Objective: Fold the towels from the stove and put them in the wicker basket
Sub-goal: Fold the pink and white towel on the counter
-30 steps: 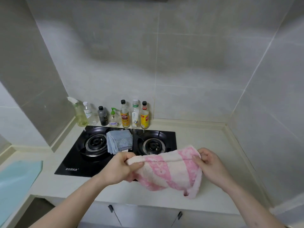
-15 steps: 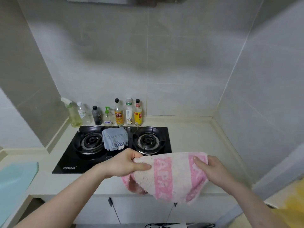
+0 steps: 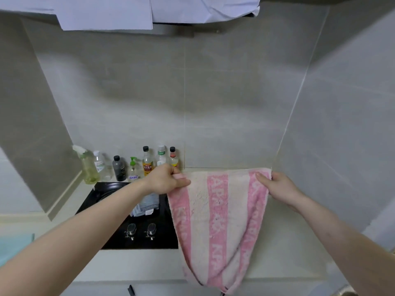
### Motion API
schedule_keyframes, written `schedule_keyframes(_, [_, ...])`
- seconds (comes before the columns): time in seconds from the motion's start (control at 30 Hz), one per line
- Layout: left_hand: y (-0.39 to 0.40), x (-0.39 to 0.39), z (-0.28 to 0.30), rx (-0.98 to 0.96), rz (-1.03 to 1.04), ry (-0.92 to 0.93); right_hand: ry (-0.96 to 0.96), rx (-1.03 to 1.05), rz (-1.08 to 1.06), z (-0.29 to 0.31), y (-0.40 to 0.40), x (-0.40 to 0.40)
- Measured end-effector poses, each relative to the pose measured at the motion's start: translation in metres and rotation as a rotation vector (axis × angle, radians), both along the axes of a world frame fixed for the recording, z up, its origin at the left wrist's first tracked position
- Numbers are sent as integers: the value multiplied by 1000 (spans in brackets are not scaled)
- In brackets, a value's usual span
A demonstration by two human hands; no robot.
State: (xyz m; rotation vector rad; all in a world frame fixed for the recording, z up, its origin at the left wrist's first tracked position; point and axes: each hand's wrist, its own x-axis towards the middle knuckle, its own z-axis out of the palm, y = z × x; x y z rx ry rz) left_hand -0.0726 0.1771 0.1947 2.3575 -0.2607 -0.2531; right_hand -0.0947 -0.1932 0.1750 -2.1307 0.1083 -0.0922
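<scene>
Pink-striped towel (image 3: 215, 218) held up by its top corners, right of the stove (image 3: 111, 212).
Each corner is pinched by the left hand (image 3: 165, 180) and right hand (image 3: 277, 185); if one pinch is loosened, the fold is likely lost. A grey towel (image 3: 147, 204) remains on the stove.

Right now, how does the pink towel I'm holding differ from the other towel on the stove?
The pink-and-white striped towel hangs spread open in the air, pinched at its top corners by the left hand and right hand; the grey-blue towel lies bunched on the black stove, untouched. The pink one has broad lettered stripes, the grey-blue one fine dark lines. The pink one looks larger. Neither is in a basket yet.
</scene>
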Motion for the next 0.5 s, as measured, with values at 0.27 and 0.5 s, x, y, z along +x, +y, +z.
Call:
schedule_keyframes(0.27, [-78,95,70,-128,242,-209,-140,-41,-116,68,-54,109])
schedule_keyframes(0.5, [-134,152,160,-287,375,-394,-354,205,-116,162,-85,185])
